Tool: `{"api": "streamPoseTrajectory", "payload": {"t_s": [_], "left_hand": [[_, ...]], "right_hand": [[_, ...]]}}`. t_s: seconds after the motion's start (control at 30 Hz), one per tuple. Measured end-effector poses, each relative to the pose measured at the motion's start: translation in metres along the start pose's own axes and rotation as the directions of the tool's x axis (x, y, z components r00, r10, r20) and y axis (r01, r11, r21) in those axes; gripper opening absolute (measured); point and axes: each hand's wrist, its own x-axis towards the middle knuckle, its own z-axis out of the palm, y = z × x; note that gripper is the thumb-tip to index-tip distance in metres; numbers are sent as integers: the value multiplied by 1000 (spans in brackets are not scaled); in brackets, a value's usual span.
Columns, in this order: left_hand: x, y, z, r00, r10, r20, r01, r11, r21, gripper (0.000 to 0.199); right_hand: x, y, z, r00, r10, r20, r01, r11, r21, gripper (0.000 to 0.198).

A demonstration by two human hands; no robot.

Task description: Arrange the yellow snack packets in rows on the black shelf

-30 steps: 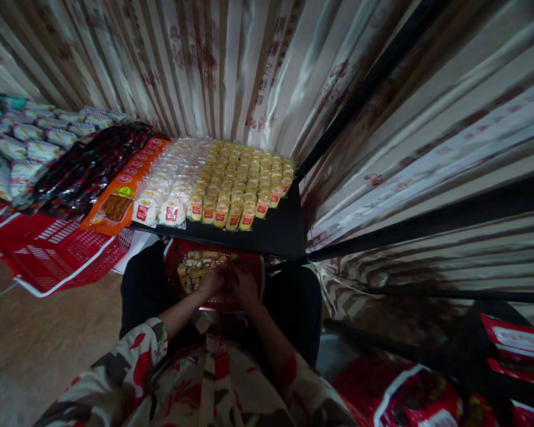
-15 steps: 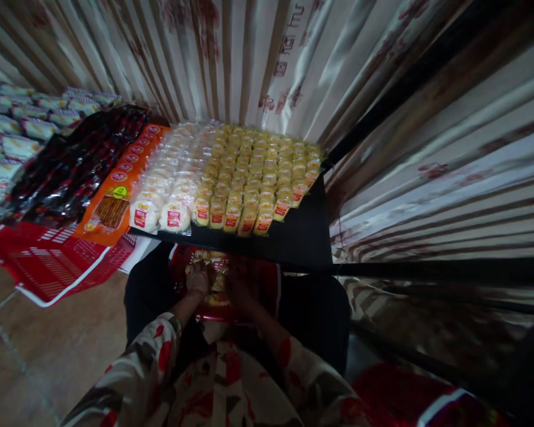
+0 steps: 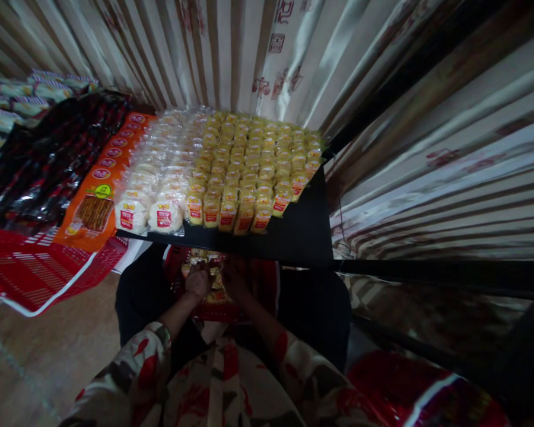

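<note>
A red basket (image 3: 276, 287) rests between my knees, partly under the black shelf edge. Inside it lie several small yellowish wrapped packets (image 3: 218, 295). My left hand (image 3: 198, 283) is down in the basket's left side, fingers curled in among the packets. Close to it, my right hand (image 3: 235, 283) reaches in from the right with its fingers bent toward the left hand. Dim light and the hands themselves hide what the fingertips hold.
On the black shelf (image 3: 314, 222) above my hands stand rows of yellow wrapped cakes (image 3: 244, 178), white round wrapped cakes (image 3: 167, 213), an orange snack packet (image 3: 95, 207) and dark shiny packets (image 3: 48, 160). A red basket with a white handle (image 3: 48, 261) sits left. Curtains (image 3: 231, 53) hang behind.
The view has turned slightly, so the shelf goods sit further left. My left hand has curled more, and my right hand has moved slightly toward it within the basket.
</note>
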Motion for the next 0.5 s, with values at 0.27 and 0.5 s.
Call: {"api": "streamPoseTrajectory", "payload": {"t_s": [0.27,0.5], "left_hand": [[-31,26,-13,978,-46,204,194,569,-799,32],[-64,45,-24,992,85,97,50,439,-897,45]], "right_hand": [[-22,-21,-35,992,127,-16,-124,983,136,33],[-42,-26,-54,983,-26,-179,98,910,403,30]]}}
